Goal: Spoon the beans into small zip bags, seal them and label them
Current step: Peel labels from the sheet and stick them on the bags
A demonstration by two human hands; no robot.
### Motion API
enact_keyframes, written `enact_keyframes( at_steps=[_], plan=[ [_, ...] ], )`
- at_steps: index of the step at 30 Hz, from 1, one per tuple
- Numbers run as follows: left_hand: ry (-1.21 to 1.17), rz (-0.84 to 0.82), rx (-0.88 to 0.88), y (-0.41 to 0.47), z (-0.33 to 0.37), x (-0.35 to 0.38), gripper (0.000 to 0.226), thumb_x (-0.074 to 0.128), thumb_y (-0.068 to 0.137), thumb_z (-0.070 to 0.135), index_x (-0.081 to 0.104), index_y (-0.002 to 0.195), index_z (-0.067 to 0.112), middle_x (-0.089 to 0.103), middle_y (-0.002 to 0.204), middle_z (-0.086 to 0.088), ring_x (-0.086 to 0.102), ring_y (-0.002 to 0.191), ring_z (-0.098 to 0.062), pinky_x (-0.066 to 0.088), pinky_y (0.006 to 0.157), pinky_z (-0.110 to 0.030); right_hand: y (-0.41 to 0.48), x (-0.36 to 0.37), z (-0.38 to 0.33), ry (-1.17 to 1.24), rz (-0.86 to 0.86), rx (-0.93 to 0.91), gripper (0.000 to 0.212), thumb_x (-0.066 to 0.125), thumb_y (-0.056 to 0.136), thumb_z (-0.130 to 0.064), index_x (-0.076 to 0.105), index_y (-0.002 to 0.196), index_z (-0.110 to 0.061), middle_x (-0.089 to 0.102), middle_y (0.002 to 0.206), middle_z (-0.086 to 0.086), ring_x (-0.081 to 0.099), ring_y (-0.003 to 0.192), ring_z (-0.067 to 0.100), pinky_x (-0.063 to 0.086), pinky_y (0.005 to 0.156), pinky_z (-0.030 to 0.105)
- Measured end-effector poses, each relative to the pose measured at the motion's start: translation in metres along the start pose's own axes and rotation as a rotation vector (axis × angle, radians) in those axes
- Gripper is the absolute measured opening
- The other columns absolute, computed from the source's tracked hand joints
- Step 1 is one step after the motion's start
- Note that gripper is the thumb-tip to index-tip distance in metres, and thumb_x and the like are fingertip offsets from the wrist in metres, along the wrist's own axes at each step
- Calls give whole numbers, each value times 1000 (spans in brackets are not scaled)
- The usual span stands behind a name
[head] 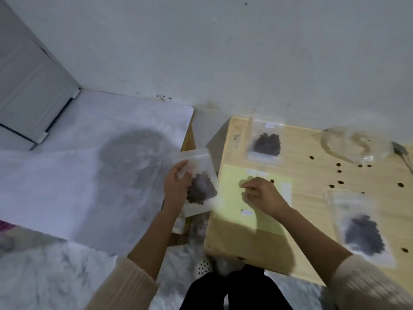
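Left hand (176, 186) grips a bean-filled zip bag (196, 162) off the desk's (312, 157) left edge; right hand (263, 195) curls over the yellow sheet (232, 220), its hold unclear.

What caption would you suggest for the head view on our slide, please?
Left hand holds a bean-filled zip bag; right hand touches the yellow label sheet on the wooden table.

Pale matt wood worktop (308, 157); clear, slightly glossy plastic zip bag (201, 186); matt yellow paper sheet (232, 198); ribbed cream knit sleeve (125, 285).
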State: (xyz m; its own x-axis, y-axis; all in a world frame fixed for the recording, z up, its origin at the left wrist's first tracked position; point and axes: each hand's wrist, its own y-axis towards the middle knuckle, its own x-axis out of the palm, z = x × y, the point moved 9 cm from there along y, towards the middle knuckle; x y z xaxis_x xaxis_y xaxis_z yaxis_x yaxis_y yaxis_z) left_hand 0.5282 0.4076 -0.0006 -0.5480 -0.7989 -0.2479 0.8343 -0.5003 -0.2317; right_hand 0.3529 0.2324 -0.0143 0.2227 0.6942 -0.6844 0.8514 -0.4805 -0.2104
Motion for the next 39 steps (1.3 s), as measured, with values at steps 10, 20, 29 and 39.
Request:
enact_keyframes(
  at_steps=[10, 20, 29, 39],
  plan=[
    [-38, 23, -23, -8, -9, -19, 32, 55, 91, 7, 55, 120, 18, 55, 117, 1, 56, 101, -9, 52, 74, -16, 10, 9, -3, -54, -25, 21, 22, 58, 75, 12, 68, 68, -5, 54, 71, -5, 53, 77, 14, 44, 72, 11],
    [-76, -208, 101, -8, 35, 41, 38, 54, 88, -4, 58, 119, 19, 58, 125, 4, 54, 111, -1, 43, 94, -13, 23, -50, -38, 436, 284, 136, 21, 61, 85, 0, 67, 78, -19, 66, 83, -5, 61, 75, 8, 48, 72, 14],
    [-306, -326, 51, -24, 62, 87, 44, 51, 86, -12, 61, 112, 22, 60, 115, 14, 58, 104, 2, 49, 86, -19, 13, -61, -56, 671, 370, 191, 13, 73, 75, -1, 66, 82, -10, 65, 65, 0, 62, 59, 0, 50, 61, 13],
    [-345, -334, -10, -25, 65, 98, 41, 54, 85, -11, 63, 110, 20, 65, 102, 13, 62, 92, -3, 49, 84, -22, 3, -74, -55, 525, 443, 167, 11, 75, 75, -7, 68, 83, -8, 66, 67, 1, 60, 60, 0, 47, 62, 7]
  ],
)
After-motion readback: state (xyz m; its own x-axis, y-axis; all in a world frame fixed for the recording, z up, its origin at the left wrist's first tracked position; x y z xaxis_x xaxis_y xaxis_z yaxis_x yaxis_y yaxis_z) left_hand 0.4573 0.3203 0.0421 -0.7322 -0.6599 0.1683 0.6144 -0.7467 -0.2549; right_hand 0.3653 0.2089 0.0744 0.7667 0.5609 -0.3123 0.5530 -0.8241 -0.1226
